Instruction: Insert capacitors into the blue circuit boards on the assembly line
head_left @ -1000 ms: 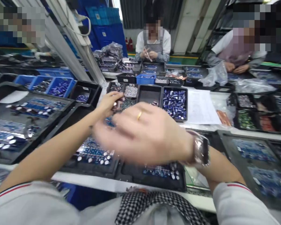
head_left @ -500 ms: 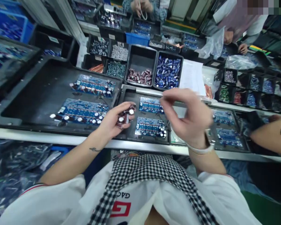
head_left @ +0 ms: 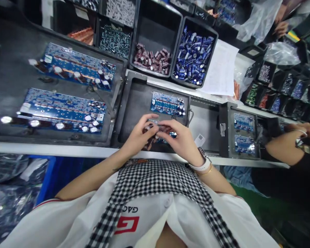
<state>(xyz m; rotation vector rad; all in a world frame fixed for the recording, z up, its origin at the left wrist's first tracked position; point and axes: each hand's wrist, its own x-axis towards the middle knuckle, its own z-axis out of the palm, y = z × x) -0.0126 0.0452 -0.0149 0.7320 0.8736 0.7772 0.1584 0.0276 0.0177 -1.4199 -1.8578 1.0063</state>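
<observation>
Brown-sleeved capacitors [head_left: 147, 128] lie bunched in my left hand [head_left: 138, 134], whose fingers are curled round them. My right hand [head_left: 179, 139] meets it, thumb and fingers pinched together at the left fingertips; what is in that pinch is hidden. Both hands are over the lower blue circuit board [head_left: 173, 134], covering most of it. Above them, the upper blue circuit board [head_left: 167, 104] lies flat in the black tray [head_left: 134, 100], with small silver-topped capacitors at its right end.
Behind the tray stand a bin of brown capacitors [head_left: 155, 62] and a bin of blue capacitors [head_left: 193, 51]. Two larger boards lie in the left tray [head_left: 5, 75]. A paper sheet [head_left: 217, 72] is right of the bins. A co-worker's arm [head_left: 286, 146] works at far right.
My right hand has come down and left to meet my left hand, which has moved right over the lower board. The view has tilted down and closer.
</observation>
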